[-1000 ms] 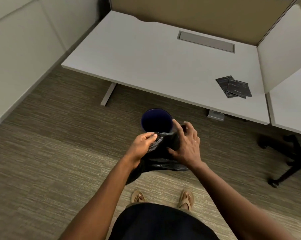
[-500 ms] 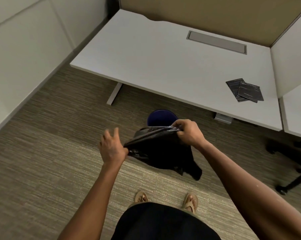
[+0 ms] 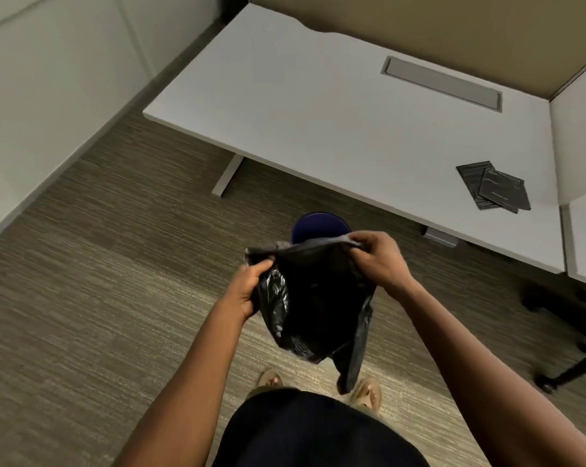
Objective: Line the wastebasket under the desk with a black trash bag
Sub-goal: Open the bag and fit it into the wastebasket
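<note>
The black bag [image 3: 313, 298] hangs in the air, above the carpet [image 3: 99, 281] and in front of the blue bin [image 3: 318, 227]. The left hand [image 3: 247, 291] pinches its left top edge. The right hand [image 3: 377, 261] pinches the right top edge. More folded bags [image 3: 494, 188] lie on the white desk [image 3: 318, 112].

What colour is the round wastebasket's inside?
Dark blue inside the round wastebasket, seen in the head view.

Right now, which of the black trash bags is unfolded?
The black bag held between both hands, hanging loose before the wastebasket. The two bags on the desk lie flat and folded.
</note>
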The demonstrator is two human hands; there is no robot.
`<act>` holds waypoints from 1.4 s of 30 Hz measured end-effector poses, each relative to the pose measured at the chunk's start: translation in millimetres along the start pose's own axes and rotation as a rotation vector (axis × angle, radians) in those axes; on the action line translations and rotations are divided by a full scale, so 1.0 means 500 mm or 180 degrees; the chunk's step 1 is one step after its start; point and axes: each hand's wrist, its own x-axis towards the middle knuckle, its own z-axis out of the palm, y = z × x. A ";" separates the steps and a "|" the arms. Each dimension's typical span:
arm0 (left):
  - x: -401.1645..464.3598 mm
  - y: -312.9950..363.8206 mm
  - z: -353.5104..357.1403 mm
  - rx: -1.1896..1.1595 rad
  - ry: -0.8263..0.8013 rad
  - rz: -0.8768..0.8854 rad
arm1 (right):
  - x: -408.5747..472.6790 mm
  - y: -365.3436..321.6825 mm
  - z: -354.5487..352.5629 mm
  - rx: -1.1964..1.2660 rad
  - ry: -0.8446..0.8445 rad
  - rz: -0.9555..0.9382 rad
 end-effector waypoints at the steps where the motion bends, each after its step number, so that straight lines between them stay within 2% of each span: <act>1: 0.004 0.009 -0.001 0.0126 -0.0063 0.0316 | -0.002 0.002 -0.002 0.0093 0.0246 -0.0172; 3: 0.013 0.019 -0.012 0.1079 0.0100 0.0737 | -0.004 0.016 0.000 0.0069 0.0295 -0.0243; 5: 0.020 0.024 -0.025 0.2515 0.0726 0.0898 | -0.009 0.041 0.013 -0.0302 -0.0139 0.0129; 6: 0.022 0.026 -0.031 0.2922 0.1024 0.0949 | -0.012 0.055 0.019 -0.0490 -0.0247 0.0285; 8: 0.023 0.037 -0.037 0.2934 0.1183 0.1218 | -0.021 0.067 0.025 -0.0409 -0.0121 0.0317; 10: 0.030 0.051 -0.035 0.2765 0.0971 0.1488 | -0.024 0.059 0.025 0.0175 0.0066 0.0188; 12: 0.040 0.058 -0.034 0.3034 0.0738 0.1508 | -0.020 0.053 0.026 0.0421 0.0139 0.0240; 15: 0.062 0.060 -0.033 0.3521 0.0842 0.1552 | -0.008 0.064 0.025 0.0353 0.0299 0.0586; 19: 0.098 0.053 -0.031 0.3248 0.0834 0.1267 | 0.010 0.077 0.013 0.0572 0.0402 0.0616; 22: 0.130 0.042 -0.015 0.2427 0.0825 0.0973 | 0.042 0.097 0.006 0.0886 0.0497 0.0960; 26: 0.178 0.051 0.034 0.1446 0.1069 0.0667 | 0.100 0.128 -0.010 0.2021 0.0705 0.1859; 29: 0.216 0.077 0.076 0.1238 0.1174 0.0771 | 0.150 0.150 -0.025 0.2749 0.0794 0.2236; 32: 0.246 0.103 0.120 0.1196 0.1051 0.1171 | 0.195 0.170 -0.041 0.2999 0.0969 0.2028; 35: 0.275 0.115 0.150 0.1236 0.0970 0.1430 | 0.225 0.195 -0.059 0.2621 0.1115 0.1610; 38: 0.314 0.101 0.159 0.1210 0.0995 0.1448 | 0.236 0.223 -0.053 0.2252 0.1056 0.1225; 42: 0.396 0.065 0.144 0.1183 0.1015 0.1258 | 0.248 0.270 -0.007 0.1819 0.0958 0.0996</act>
